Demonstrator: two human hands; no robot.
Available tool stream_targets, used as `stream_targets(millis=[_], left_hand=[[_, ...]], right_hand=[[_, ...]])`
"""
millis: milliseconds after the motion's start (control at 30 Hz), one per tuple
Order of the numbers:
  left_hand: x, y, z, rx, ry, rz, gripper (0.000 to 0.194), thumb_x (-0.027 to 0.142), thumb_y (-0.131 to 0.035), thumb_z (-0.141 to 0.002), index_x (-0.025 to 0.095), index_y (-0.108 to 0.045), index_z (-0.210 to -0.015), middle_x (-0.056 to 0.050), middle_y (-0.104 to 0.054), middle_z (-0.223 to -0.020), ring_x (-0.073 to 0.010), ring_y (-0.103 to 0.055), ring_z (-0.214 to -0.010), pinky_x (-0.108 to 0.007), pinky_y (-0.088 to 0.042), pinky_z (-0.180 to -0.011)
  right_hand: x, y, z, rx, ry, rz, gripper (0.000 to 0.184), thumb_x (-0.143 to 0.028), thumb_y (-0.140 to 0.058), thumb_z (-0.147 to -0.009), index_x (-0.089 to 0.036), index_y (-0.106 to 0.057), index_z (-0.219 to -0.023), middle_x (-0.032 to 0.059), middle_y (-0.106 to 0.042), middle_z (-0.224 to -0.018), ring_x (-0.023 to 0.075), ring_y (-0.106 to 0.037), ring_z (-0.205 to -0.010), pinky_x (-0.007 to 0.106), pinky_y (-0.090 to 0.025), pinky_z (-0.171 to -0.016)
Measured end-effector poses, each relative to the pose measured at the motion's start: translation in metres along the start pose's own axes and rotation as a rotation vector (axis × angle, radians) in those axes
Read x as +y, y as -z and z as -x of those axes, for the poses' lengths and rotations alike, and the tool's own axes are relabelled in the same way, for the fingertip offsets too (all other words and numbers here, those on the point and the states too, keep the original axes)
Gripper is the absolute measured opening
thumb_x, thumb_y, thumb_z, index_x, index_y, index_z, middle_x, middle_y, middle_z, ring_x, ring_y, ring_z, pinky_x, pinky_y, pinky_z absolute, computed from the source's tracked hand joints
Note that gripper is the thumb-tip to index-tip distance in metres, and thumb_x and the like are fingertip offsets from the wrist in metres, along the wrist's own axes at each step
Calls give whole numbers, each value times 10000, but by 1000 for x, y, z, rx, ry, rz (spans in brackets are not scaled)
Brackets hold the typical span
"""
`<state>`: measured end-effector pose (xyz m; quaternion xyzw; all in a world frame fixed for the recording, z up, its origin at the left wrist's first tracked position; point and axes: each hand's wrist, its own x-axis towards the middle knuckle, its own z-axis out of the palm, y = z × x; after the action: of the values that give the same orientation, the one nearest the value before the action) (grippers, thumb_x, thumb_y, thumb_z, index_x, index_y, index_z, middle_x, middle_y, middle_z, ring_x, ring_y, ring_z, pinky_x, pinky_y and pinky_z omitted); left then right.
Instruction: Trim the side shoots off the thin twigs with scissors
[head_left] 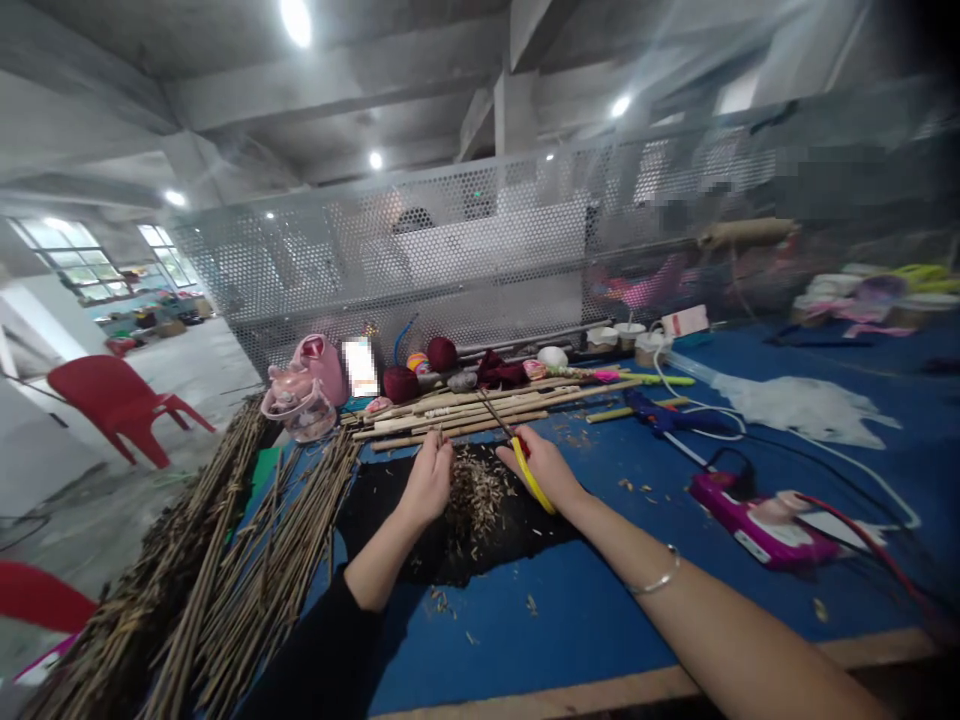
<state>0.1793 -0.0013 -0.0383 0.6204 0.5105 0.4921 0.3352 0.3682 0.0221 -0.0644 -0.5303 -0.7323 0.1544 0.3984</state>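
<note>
My right hand (541, 468) is closed on a pair of scissors with yellow handles (534, 482); their dark blades point up and left, toward the sticks. Across from it, my left hand (429, 478) is closed in a pinch, its fingertips by a small brownish thing that I cannot make out. Between and below both hands, a heap of short cut plant bits (480, 495) lies on a black cloth (420, 555). Just beyond the hands, several pale peeled sticks (465, 412) lie side by side across the table.
Bundles of thin brown twigs (277, 570) cover the left side of the blue table (555, 630). Behind the sticks are dark red yarn balls (442, 354), a lit phone (361, 366) and a pink basket (307, 415). A blue glue gun (664, 412) and magenta power strip (757, 525) with cords lie right.
</note>
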Motion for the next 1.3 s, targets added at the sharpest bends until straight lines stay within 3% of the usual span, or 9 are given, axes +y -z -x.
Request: stream_targets(millis=[200,367,567,767,1000,1300], left_hand=[[2,-7,28,27,111,226,206,358,-331,-835,187,-399,-742,53,-380,-571,-75,-329,-474,-194,-324,-476],[9,-12,38,49,208,512,240,427,-364,-823,199,-357,-746,72,-337,-577,-41,-260,-409,-156,-257,-388],[4,-11,42,-3,183,740,245,395,-540,-751,173,-463,-820,30,-488,-699,-55,-482,-613,-180,-420,-621],[-6,-13,42,49,183,728,241,335,-625,-691,141,-535,-802,1,-556,-711,-80,-521,-614,-214,-433,-631],[-2,-14,45,41,204,754,226,326,-643,-671,139,-536,-740,7,-586,-618,-97,-544,-559,-232,-436,-589],[6,-18,50,70,217,749,229,329,-641,-666,144,-508,-697,5,-597,-631,-101,-567,-568,-217,-450,-558]], right_hand=[[-26,-8,15,-97,119,-22,259,-422,-508,-746,-189,-508,-859,16,-564,-740,134,-496,-617,225,-381,-566],[-31,-11,19,-126,137,-60,230,-367,-515,-750,-186,-497,-889,36,-565,-818,148,-514,-692,239,-400,-612],[-35,-11,23,-194,162,20,327,-360,-573,-706,-184,-465,-959,58,-544,-918,181,-516,-816,284,-404,-703],[-43,-11,28,-217,210,136,466,-413,-622,-653,-176,-424,-1003,92,-505,-975,233,-479,-900,358,-377,-762],[-44,-12,29,-222,222,165,528,-464,-616,-653,-183,-396,-1042,91,-492,-989,241,-475,-905,366,-368,-748],[-45,-12,30,-280,204,-7,429,-490,-602,-678,-191,-392,-903,48,-562,-818,187,-545,-738,283,-393,-647]])
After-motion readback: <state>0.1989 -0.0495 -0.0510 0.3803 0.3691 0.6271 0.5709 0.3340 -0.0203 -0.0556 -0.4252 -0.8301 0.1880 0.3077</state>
